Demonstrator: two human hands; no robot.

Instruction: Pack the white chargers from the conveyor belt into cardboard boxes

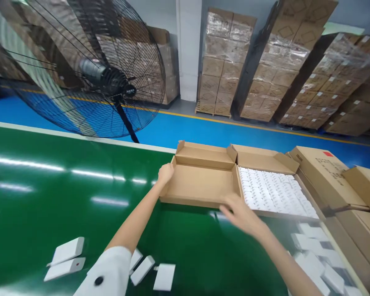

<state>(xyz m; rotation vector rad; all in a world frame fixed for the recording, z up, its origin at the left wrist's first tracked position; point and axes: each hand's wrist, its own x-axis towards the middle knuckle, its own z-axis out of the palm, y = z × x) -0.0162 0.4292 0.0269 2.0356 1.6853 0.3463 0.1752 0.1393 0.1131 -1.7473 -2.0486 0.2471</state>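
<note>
An open, empty cardboard box (pixel 203 181) lies on the green table (pixel 111 230), its lid folded back. My left hand (pixel 165 173) is closed on the box's left wall. Near the box's front right corner is my right hand (pixel 239 211), blurred, with its fingers apart and nothing visible in it. Directly right of the empty box stands a second open box (pixel 267 158), filled with rows of small white boxes (pixel 274 191). Loose white boxes (pixel 165 276) lie close to my left forearm, and more of them (pixel 314 255) are piled at the lower right.
A large black fan (pixel 120 86) stands beyond the table at the upper left. Closed cartons (pixel 333 176) line the right side. Across the blue floor (pixel 179 127) are wrapped carton stacks (pixel 222 61). Two white boxes (pixel 66 257) rest at the lower left.
</note>
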